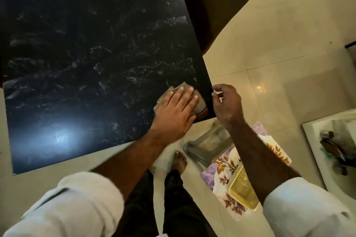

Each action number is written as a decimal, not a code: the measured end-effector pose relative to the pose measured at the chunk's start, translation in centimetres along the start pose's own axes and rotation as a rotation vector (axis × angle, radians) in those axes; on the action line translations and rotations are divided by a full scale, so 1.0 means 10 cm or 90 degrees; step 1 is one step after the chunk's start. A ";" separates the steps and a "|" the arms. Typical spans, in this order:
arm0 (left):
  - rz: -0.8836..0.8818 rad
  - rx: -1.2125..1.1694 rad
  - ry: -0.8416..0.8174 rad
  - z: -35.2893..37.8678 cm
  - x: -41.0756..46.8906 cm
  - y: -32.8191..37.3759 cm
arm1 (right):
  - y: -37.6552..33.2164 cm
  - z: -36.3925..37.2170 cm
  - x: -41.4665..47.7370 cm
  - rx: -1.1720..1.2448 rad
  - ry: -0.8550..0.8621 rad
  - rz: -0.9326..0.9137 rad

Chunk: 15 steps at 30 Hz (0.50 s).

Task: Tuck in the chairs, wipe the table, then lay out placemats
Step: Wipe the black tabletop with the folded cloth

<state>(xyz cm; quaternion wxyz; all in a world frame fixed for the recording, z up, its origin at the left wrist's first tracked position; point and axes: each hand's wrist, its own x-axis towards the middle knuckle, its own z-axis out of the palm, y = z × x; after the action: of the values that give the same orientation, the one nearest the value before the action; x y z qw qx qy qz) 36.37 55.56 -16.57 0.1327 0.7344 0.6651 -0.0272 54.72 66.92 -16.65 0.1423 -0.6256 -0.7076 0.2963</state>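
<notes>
Rolled white sleeves point(81, 198) frame my left hand point(173, 111) pressing flat on the cloth point(200, 102) at the black table point(86, 54) corner, right hand point(226, 103) loosely curled and empty; wiping continues, probably toward the streaked middle.

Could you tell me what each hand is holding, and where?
The left hand presses flat on top of the cloth; the right hand holds nothing.

A left hand point(174, 110) lies flat on a tan cloth point(199, 100) at the corner of a dark table point(86, 54). Just beyond those fingertips, the right hand point(227, 103) curls loosely off the table's edge, holding nothing.
</notes>
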 end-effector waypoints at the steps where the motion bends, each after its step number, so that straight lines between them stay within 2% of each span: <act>1: -0.003 0.006 -0.006 0.02 -0.16 -0.05 | 0.00 0.01 0.02 0.013 -0.017 -0.007; 5: -0.101 0.011 -0.011 0.00 -0.52 -0.34 | -0.01 0.07 0.11 0.068 -0.061 0.038; 8: -0.161 0.005 0.009 -0.10 -0.25 -0.39 | 0.03 0.06 0.24 0.033 -0.026 0.044; 10: -0.188 0.008 0.033 -0.15 0.07 -0.30 | 0.05 0.03 0.33 0.064 -0.038 0.084; 13: -0.181 0.008 0.034 -0.15 0.39 -0.05 | 0.08 0.00 0.42 0.162 -0.074 0.144; 15: -0.141 0.004 0.009 -0.10 0.31 0.12 | 0.07 0.00 0.43 0.137 -0.078 0.124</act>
<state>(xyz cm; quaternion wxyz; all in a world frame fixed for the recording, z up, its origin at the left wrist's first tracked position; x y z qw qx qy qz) 37.80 58.75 -16.07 0.1224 0.6567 0.7431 -0.0386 54.55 71.11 -17.83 0.1357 -0.6532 -0.6151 0.4201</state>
